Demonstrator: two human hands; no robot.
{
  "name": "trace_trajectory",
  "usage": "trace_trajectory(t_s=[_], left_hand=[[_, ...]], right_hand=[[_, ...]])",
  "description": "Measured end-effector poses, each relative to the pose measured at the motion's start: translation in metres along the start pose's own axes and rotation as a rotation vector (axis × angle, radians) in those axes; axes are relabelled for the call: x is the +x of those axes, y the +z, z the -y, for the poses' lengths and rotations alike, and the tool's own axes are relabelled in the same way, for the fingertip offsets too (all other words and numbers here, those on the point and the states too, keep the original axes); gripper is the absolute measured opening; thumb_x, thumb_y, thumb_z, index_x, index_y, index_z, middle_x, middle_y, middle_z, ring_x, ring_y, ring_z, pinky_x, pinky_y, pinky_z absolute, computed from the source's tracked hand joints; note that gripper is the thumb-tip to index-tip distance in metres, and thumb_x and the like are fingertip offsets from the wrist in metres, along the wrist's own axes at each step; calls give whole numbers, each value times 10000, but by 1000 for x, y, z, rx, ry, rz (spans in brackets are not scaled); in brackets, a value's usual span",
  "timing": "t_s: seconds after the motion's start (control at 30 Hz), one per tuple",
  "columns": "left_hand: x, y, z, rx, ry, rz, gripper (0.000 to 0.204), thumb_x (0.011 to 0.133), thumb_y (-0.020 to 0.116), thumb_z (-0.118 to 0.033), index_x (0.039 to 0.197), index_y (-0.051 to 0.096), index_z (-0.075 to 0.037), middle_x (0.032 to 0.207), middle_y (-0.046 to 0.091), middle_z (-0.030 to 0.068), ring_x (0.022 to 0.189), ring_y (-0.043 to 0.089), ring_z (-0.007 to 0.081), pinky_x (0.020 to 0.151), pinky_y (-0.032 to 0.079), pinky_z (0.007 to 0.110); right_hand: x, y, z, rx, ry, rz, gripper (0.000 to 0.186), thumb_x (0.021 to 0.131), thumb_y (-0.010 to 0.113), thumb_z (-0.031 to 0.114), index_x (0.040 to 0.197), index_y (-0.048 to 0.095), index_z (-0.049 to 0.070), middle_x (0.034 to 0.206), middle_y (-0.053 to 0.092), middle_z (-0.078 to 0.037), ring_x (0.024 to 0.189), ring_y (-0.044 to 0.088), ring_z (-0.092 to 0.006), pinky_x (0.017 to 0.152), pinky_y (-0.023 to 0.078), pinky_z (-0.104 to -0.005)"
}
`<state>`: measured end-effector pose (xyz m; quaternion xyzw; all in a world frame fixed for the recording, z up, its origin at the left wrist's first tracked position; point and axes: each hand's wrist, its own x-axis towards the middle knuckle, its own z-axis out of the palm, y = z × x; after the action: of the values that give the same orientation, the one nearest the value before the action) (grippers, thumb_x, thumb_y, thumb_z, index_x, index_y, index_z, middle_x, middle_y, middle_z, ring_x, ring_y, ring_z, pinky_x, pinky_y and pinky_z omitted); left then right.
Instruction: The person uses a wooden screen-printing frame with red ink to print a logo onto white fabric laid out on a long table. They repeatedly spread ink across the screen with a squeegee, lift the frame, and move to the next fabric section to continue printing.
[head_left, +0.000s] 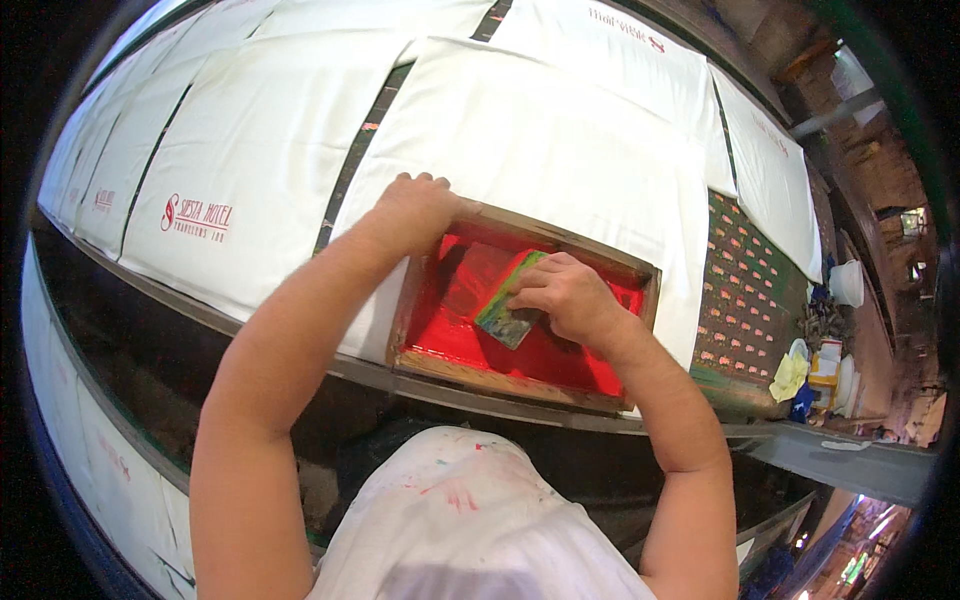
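A wooden screen printing frame (pixel 500 378) lies flat on a white cloth (pixel 540 120) near the table's front edge. Red ink (pixel 445 335) covers much of the mesh inside it. My left hand (pixel 418 212) grips the frame's far left corner, fingers curled over the rim. Inside the frame, my right hand (pixel 578 300) is closed on a squeegee (pixel 508 325), a flat block stained green, yellow and red. The squeegee is tilted, and its lower edge appears to touch the inked mesh. My right palm hides part of it.
More white cloths (pixel 260 130) cover the long table, some with red prints. At the right, a dark board (pixel 745 290) shows rows of small pink marks. Beyond it stand a white bucket (pixel 847 283), a yellow cloth (pixel 789 377) and several containers. A metal rail (pixel 840 460) crosses the right side.
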<state>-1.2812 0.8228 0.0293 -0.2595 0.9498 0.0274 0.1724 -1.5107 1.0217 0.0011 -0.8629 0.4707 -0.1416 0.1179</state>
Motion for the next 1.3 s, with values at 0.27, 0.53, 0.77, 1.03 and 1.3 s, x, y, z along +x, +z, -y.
trace_trajectory(t_s=[0.27, 0.53, 0.77, 1.03, 1.3], left_hand=[[10, 8, -4, -60, -46, 9, 672, 980, 797, -105, 1581, 699, -392, 1316, 777, 154, 1237, 754, 364, 1067, 596, 506], [9, 12, 12, -145, 58, -29, 692, 974, 776, -74, 1598, 700, -364, 1238, 763, 155, 1210, 739, 356, 1057, 585, 502], [25, 6, 25, -90, 209, -18, 700, 852, 887, -91, 1515, 756, -271, 1314, 759, 186, 1306, 690, 423, 1129, 579, 517], [108, -6, 17, -251, 183, 28, 232, 806, 876, -234, 962, 875, -63, 983, 843, 229, 932, 817, 408, 870, 652, 491], [113, -17, 6, -264, 195, 105, 293, 776, 942, -279, 890, 851, -26, 938, 841, 219, 858, 816, 388, 791, 639, 478]], right_hand=[[-105, -22, -21, 25, 95, -17, 327, 796, 764, 17, 1071, 866, 162, 1171, 840, -34, 1182, 778, -270, 1065, 582, -446], [-156, -5, 38, -18, 371, -207, 382, 765, 770, -11, 1126, 848, 87, 1169, 843, -118, 1143, 794, -330, 947, 621, -478], [-141, 22, 96, -87, 614, -329, 441, 791, 727, -52, 1208, 826, 53, 1168, 826, -133, 1096, 769, -350, 962, 593, -484], [-118, -27, 60, -6, 761, -111, 457, 861, 650, -64, 1236, 840, 115, 1154, 824, -154, 1129, 764, -390, 1018, 611, -522], [-80, -20, 0, 0, 893, -219, 543, 827, 617, -108, 1277, 836, 100, 1218, 817, -175, 1182, 746, -417, 1069, 595, -513]])
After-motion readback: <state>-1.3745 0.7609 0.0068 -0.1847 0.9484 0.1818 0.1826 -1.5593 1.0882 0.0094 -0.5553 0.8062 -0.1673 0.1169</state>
